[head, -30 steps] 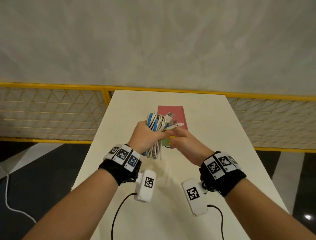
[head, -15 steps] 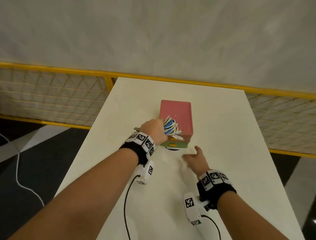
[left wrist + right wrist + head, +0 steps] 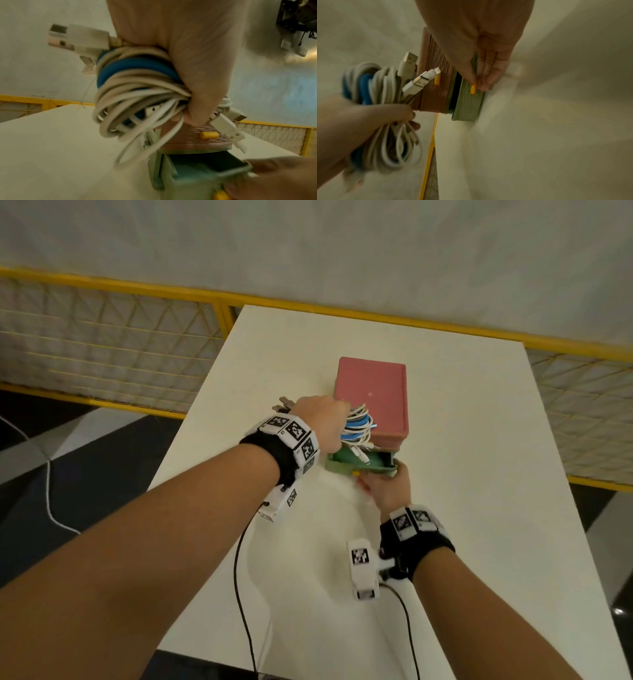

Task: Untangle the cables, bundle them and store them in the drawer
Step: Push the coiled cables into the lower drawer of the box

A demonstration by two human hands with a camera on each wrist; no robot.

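Cable bundle (image 3: 357, 426) hangs above open drawer (image 3: 359, 465), before the box (image 3: 371, 395).

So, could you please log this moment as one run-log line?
left hand: grips cable bundle above green drawer | right hand: pinches drawer's yellow knob | drawer: part open | cables: not yet stored

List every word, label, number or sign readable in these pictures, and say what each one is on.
No readable words, brands or numbers.
Wristbands and: black-and-white square marker patterns, no letters or digits legible.
Wrist camera housings and: the same kind of marker, no text.
Drawer box, green drawer, cable bundle: no print; the connectors are too blurred to tell.
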